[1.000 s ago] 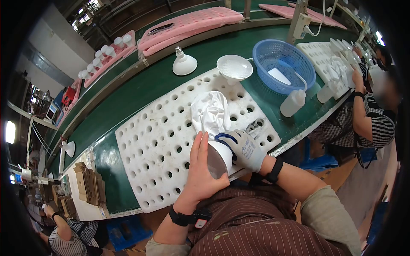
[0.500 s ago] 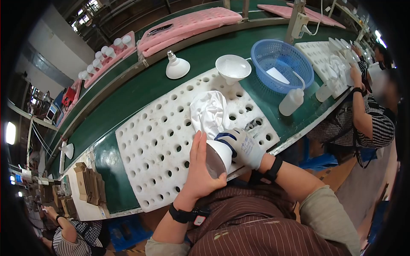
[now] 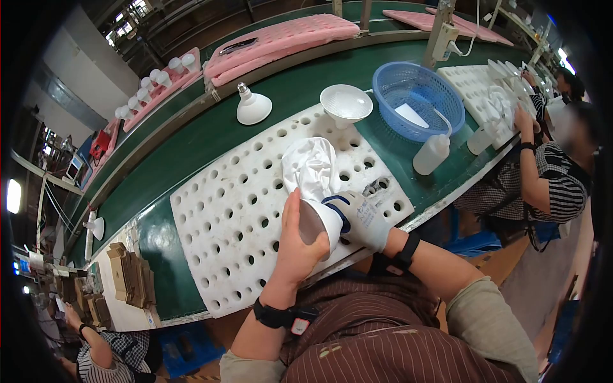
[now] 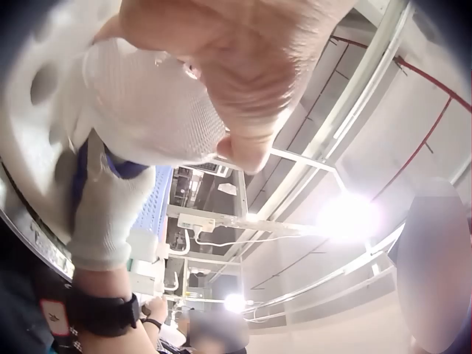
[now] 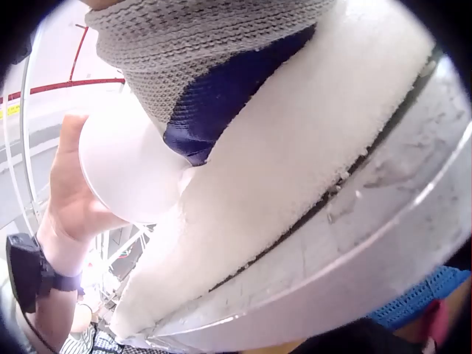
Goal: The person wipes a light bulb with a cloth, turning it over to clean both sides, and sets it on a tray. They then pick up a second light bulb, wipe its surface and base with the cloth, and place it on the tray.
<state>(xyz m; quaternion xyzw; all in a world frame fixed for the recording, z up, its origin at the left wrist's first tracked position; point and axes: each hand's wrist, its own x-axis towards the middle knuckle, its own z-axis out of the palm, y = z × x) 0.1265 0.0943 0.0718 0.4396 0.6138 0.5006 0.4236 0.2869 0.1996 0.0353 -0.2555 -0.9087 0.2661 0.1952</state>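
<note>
The left hand (image 3: 295,258), bare, grasps the lamp (image 3: 329,225) at its wide rim, while the right hand (image 3: 366,222), gloved, grips its narrow neck. The lamp lies tipped between them over the near edge of the foam board (image 3: 354,159), so work on this piece seems under way rather than finished: it is not yet set down, and its screw end is hidden by the glove, so whether anything is left to do there I cannot tell. In pose, the left hand comes up from below, fingers along the rim's far side and thumb on the near side, the lamp's face turned towards the palm; the right reaches in from the other side, its blue-coated fingers bent round the neck, close above the foam. Just beyond the hands a crumpled white cloth (image 3: 311,167) lies on the board. Farther out, a second lamp (image 3: 346,102) sits face up at the board's far edge, and a third (image 3: 253,108) stands screw end up on the green belt (image 3: 300,83); nothing shows whether either is done. Beside the board are a blue basket (image 3: 383,105) and a bottle (image 3: 431,155).
</note>
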